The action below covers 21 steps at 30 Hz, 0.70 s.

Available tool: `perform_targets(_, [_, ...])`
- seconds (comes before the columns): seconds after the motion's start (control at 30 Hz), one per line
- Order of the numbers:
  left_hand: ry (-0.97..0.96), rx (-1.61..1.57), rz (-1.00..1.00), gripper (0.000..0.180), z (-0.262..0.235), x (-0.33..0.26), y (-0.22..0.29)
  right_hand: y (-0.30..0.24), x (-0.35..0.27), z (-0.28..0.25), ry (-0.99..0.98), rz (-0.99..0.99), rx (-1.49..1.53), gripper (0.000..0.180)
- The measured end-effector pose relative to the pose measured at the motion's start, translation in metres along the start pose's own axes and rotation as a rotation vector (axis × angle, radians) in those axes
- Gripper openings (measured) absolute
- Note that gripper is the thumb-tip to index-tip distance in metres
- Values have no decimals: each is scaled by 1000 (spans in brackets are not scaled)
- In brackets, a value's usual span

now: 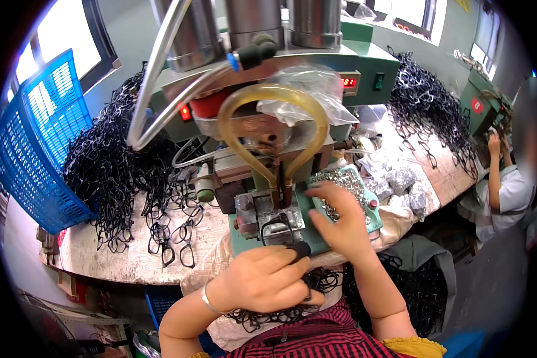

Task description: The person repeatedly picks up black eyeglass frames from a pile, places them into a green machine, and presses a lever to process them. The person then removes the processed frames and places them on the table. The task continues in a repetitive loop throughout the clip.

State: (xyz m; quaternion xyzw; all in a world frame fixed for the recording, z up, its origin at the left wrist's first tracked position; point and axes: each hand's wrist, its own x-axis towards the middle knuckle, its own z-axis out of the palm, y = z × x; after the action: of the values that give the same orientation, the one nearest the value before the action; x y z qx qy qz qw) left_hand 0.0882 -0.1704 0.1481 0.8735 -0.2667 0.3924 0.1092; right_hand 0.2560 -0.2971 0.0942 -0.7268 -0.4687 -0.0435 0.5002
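Observation:
In front of me a green bench press carries a small metal fixture [250,209] under two copper-coloured rods [275,197]. A black eyeglass frame [278,225] sits at the fixture, partly covered by my fingers. My left hand [262,277] is closed on the near side of that frame, its fingers curled; a black piece [301,250] shows by the fingertips. My right hand [343,224] is raised beside the fixture with thumb and fingers apart, over the edge of a green tray [373,222] of small metal parts [343,182]. Nothing shows between its fingers.
Heaps of black eyeglass frames [110,155] lie left, with another pile [426,98] at the back right. A blue basket [42,143] tilts at the left. Bags of small parts [400,179] lie right of the tray. More frames rest on my lap. Another person [507,185] works far right.

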Motion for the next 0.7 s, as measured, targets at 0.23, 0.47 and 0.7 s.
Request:
perform_targets(0.23, [-2, 24, 2, 46, 11, -1, 1, 94, -33, -1, 230, 71, -513, 13])
perform_targets(0.47, [-7, 26, -49, 42, 11, -11, 6, 84, 22, 46, 63, 27, -585, 15])
perform_targets(0.7, [5, 505, -627, 31, -40, -129, 62, 80, -25, 6, 225, 32, -493, 15])
